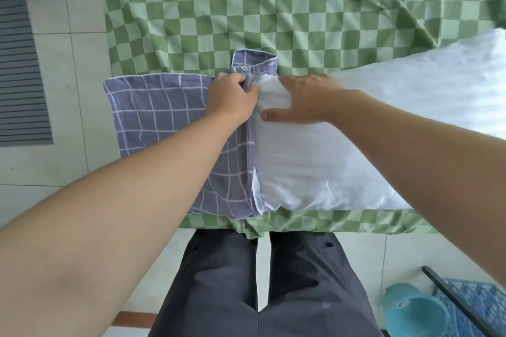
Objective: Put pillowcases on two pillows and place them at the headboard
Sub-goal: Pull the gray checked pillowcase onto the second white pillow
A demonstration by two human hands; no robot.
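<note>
Head view: on the bed (273,8), the left hand (232,98) pinches the pillowcase (153,107) mouth in clenched fingers; the right hand (304,101), fingers spread flat, presses the white pillow (328,161) corner inward. Likely fault: the bunched opening snags the corner, stalling insertion.

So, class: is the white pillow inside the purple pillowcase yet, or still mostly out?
Mostly out. Only the white pillow's left end meets the purple pillowcase opening, which the left hand grips.
</note>
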